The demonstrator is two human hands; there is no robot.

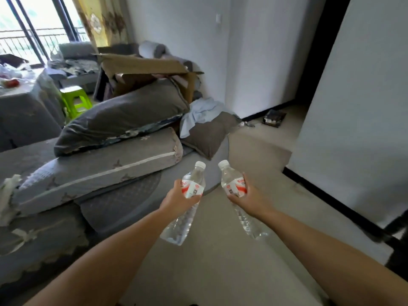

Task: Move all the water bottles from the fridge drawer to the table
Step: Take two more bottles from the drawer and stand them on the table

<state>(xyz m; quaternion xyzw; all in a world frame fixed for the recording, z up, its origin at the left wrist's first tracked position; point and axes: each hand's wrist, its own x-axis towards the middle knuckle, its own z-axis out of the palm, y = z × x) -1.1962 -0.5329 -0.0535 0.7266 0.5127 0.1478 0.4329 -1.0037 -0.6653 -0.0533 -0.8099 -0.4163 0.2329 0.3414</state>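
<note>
Hands [176, 198]; red-and-white-labelled water bottles [234, 184]

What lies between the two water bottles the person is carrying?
Nothing. In the head view the left bottle in the left hand and the right bottle in the right hand stand apart, only bare floor behind the gap.

Clear bottles [192, 188] wear red-white labels; grey cushions [123, 115], lime-green stool [76, 99].

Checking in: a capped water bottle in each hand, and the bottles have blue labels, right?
Not quite. The head view shows the left hand and right hand each gripping a capped water bottle, left bottle and right bottle, but the labels are red and white, not blue.
</note>
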